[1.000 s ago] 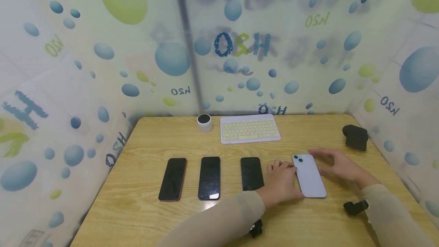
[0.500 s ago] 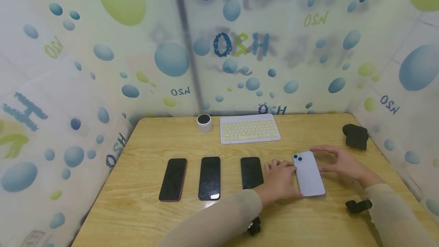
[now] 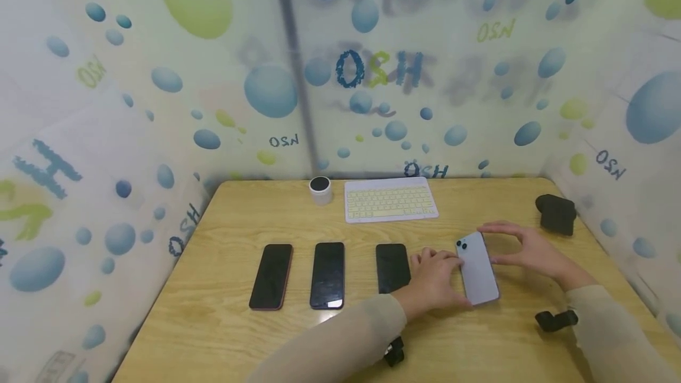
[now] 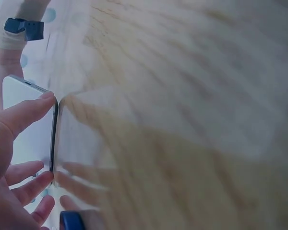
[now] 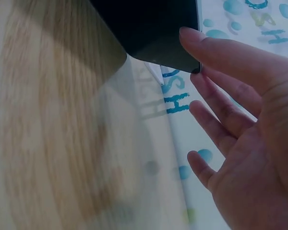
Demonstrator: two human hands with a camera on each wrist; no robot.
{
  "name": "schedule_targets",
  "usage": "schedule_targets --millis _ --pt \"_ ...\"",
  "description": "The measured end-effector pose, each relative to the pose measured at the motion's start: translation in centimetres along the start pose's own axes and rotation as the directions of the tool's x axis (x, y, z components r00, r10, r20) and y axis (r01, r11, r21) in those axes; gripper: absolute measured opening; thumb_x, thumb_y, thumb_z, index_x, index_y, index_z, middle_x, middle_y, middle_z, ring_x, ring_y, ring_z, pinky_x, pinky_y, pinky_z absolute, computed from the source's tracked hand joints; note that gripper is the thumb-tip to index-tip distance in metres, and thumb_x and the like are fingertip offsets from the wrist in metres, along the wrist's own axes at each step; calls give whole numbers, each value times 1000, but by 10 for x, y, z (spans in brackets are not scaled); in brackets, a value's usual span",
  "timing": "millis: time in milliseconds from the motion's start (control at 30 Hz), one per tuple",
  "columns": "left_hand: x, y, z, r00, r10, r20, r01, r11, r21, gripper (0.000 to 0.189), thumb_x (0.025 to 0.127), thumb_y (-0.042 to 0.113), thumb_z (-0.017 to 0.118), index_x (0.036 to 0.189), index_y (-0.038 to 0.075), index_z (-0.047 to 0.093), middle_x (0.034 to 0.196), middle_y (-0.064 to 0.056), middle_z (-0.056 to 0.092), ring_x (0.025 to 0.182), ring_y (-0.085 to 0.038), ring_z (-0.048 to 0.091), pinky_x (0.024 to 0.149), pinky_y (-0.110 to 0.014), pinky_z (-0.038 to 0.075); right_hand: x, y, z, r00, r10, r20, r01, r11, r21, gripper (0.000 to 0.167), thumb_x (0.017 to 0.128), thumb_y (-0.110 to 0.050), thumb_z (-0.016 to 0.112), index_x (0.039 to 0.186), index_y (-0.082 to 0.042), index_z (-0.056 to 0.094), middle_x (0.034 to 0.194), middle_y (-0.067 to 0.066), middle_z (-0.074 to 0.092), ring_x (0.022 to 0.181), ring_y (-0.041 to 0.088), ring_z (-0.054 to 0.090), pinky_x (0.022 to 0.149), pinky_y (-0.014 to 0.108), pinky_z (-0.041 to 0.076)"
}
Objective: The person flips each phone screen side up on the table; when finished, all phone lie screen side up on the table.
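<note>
In the head view a light-blue smartphone (image 3: 478, 270), camera side up, is tilted with its right side raised. My left hand (image 3: 437, 279) touches its left long edge, thumb near the lower corner and fingertips farther up. The left wrist view shows that edge low over the wooden tabletop, with my left thumb and fingers extended along it. At the raised side my right hand (image 3: 524, 255) pinches the phone, index finger at the top corner. In the right wrist view its thumb lies against the dark screen (image 5: 156, 36). A black smartphone (image 3: 392, 268) lies partly hidden behind my left hand.
Two more dark-screened smartphones, one red-edged (image 3: 271, 276) and one dark (image 3: 327, 275), lie left on the wooden table (image 3: 223, 288). A small white cylinder (image 3: 321, 191), a white keyboard (image 3: 391, 200) and a black object (image 3: 556, 214) stand farther back. Patterned walls enclose the table.
The light-blue phone's right side has risen from nearly flat, so it now leans toward my left hand. My right hand has moved slightly up and away with it; my left hand stays nearly in place.
</note>
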State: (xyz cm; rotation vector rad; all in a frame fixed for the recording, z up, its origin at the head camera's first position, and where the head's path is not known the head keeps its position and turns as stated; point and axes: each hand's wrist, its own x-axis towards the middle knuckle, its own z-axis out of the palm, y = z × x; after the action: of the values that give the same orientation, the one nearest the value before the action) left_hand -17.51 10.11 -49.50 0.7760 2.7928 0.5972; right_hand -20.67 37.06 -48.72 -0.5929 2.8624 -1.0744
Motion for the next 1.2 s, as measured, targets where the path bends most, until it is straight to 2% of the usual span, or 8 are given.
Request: schedule_targets --millis 100,333,567,667,800,867,1033,1200 --pt "0 0 0 1000 15 -14 -16 1000 -11 84 69 66 87 143 37 59 147 19 54 119 -11 43 91 -35 29 1 -5 0 1000 -21 -8 21 999 -25 62 83 -33 87 140 -25 64 149 11 58 129 -20 32 101 64 41" --pt "1 -1 -8 998 49 -44 -52 996 -66 86 67 67 88 143 38 58 147 19 55 114 -7 41 88 -35 27 5 -15 0 998 -57 10 57 998 4 62 83 -33 87 141 -25 64 149 13 57 130 -15 35 99 71 41" --pt "1 -2 -14 995 65 -78 -72 993 -89 86 68 68 87 143 37 58 142 17 57 110 -6 40 84 -32 25 8 -19 4 997 -77 23 78 997 -17 62 83 -33 87 140 -24 65 146 10 59 128 -20 33 99 66 43" --pt "1 -2 -15 994 73 -79 -80 992 -94 88 68 68 87 144 37 57 143 16 57 110 -7 40 84 -32 24 8 -20 5 996 -87 21 88 996 -33 62 83 -34 87 140 -24 65 146 10 59 128 -21 33 100 57 45" --pt "-1 -5 -18 995 79 -66 -86 990 -114 89 69 68 86 147 38 54 145 16 57 112 -7 41 86 -33 25 10 -22 7 995 -102 8 102 994 -49 61 83 -34 87 140 -25 66 146 7 61 129 -21 34 101 29 44" --pt "-3 -7 -20 995 84 -60 -91 988 -126 91 69 68 86 148 37 53 146 15 57 114 -8 41 88 -34 25 12 -24 8 995 -104 5 104 993 -53 60 83 -34 87 139 -26 66 145 5 61 129 -21 36 101 25 44" --pt "-7 -11 -24 994 87 -67 -96 984 -147 94 69 66 87 151 37 50 147 15 56 116 -9 41 89 -35 26 16 -31 12 995 -102 -3 102 994 -43 58 84 -32 87 138 -24 67 144 7 62 131 -8 45 100 57 48" --pt "-10 -16 -25 994 81 -77 -92 984 -152 97 68 67 87 152 36 49 147 17 56 114 -8 40 88 -35 25 17 -37 17 996 -89 -12 89 996 17 57 84 -30 87 137 -22 67 144 10 62 130 -4 46 100 69 44"
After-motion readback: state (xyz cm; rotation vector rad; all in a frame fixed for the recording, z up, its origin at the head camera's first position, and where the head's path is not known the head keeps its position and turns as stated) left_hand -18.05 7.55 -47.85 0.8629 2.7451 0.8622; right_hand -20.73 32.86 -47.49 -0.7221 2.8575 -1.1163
